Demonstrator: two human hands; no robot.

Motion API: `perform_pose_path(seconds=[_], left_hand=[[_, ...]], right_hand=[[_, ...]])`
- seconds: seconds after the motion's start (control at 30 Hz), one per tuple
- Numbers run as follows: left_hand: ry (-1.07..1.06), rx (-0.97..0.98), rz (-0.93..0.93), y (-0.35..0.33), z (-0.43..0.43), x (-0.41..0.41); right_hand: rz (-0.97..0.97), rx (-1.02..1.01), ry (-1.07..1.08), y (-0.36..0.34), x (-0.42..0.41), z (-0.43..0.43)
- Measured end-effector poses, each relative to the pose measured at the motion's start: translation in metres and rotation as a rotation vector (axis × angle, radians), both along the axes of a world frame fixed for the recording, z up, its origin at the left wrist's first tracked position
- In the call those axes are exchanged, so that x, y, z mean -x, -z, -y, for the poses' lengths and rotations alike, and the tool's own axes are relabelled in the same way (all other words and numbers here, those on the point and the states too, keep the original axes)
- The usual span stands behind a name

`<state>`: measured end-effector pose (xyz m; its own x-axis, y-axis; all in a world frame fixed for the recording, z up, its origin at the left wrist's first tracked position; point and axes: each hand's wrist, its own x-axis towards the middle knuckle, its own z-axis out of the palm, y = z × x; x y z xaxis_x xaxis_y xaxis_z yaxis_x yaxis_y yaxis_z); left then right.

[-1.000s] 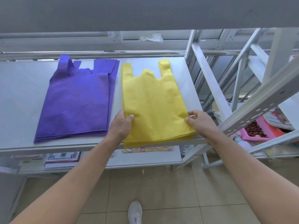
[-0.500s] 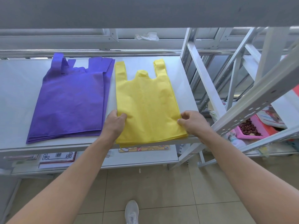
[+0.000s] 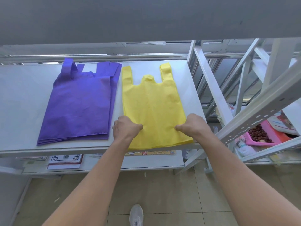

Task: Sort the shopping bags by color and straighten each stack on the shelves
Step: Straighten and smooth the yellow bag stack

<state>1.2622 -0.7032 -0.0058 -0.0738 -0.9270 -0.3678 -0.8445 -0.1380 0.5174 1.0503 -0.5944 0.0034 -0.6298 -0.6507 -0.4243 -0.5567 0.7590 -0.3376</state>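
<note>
Both hands slid inward, left hand point(image 3: 127, 128) and right hand point(image 3: 193, 125) pinching yellow bag stack point(image 3: 153, 103), purple stack point(image 3: 79, 105) alongside

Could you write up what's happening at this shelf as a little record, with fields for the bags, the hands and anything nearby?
shelf: white metal, holds both stacks
purple stack: on the left, lying flat, lower edges fanned unevenly
yellow stack: on the right, near the front edge, handles pointing away
left hand: grips the yellow stack's left side, thumb on top
right hand: grips its right side, thumb on top
pink tray: on the neighbouring rack, holding small brown items
</note>
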Motion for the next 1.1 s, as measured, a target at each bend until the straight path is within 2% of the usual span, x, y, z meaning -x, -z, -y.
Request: perform_pose_path(seconds=[0.2, 0.3, 0.4, 0.5, 0.63, 0.77, 0.83, 0.9, 1.0, 1.1], left_hand=[[-0.008, -0.064, -0.136, -0.006, 0.002, -0.006], [0.048, -0.272, -0.288, -0.013, -0.002, -0.024], [0.122, -0.256, -0.225, -0.017, 0.003, -0.035], [0.084, -0.155, -0.318, -0.015, 0.042, -0.030], [-0.005, -0.168, -0.513, -0.008, 0.136, 0.006], [-0.002, -0.290, -0.625, 0.000, 0.204, 0.038], [0.060, -0.421, -0.765, 0.005, 0.219, 0.047], [0.128, -0.555, -0.936, 0.010, 0.226, 0.051], [0.062, -0.702, -1.196, 0.017, 0.232, 0.058], [0.065, -0.735, -1.318, 0.021, 0.236, 0.064]], right_hand=[[0.204, 0.079, -0.033, -0.006, 0.003, -0.006], [0.407, 0.003, -0.080, -0.017, 0.010, -0.024], [0.537, 0.073, -0.045, -0.018, 0.017, -0.034], [0.527, 0.266, 0.140, -0.011, 0.033, 0.001], [0.454, 0.428, 0.235, 0.009, 0.073, 0.098], [0.465, 0.507, 0.267, 0.000, 0.089, 0.171], [0.508, 0.474, 0.230, 0.002, 0.102, 0.190], [0.684, 0.490, 0.199, 0.005, 0.112, 0.200], [1.014, 0.533, 0.162, 0.007, 0.119, 0.199], [1.199, 0.571, 0.094, 0.015, 0.126, 0.198]])
